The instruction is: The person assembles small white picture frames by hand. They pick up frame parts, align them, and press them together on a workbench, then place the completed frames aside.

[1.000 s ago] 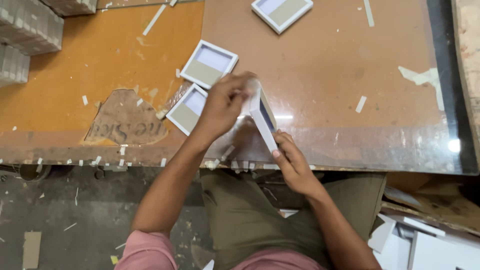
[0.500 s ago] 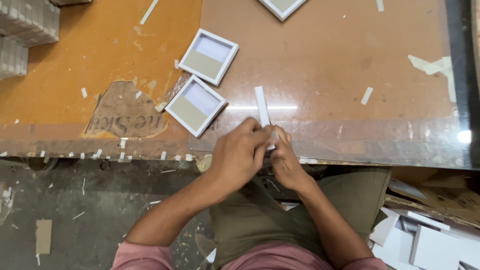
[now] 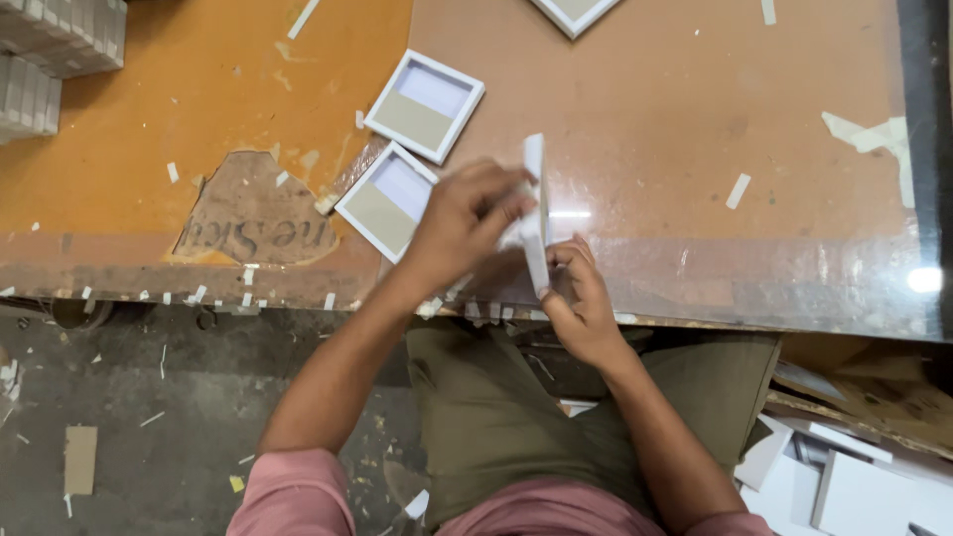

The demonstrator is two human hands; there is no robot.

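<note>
A small white picture frame (image 3: 536, 203) stands on edge over the table's front edge, held between both hands. My left hand (image 3: 462, 223) grips its left face with fingers curled on top. My right hand (image 3: 581, 303) pinches its lower end from the right. Two more white square frames (image 3: 389, 201) (image 3: 425, 104) with grey-and-lilac insides lie flat on the table just left of my left hand.
Glass-topped brown table (image 3: 695, 149) with bits of white tape scattered on it. An orange board (image 3: 179, 109) with a torn patch lies at left. Stacked grey blocks (image 3: 60, 35) sit far left. Another frame (image 3: 576, 12) lies at the top edge. White boards (image 3: 844, 476) rest on the floor at right.
The frame, low at the table edge half a second ago, has been raised and turned on edge. My left hand moved up onto its side; my right hand stays at its lower end.
</note>
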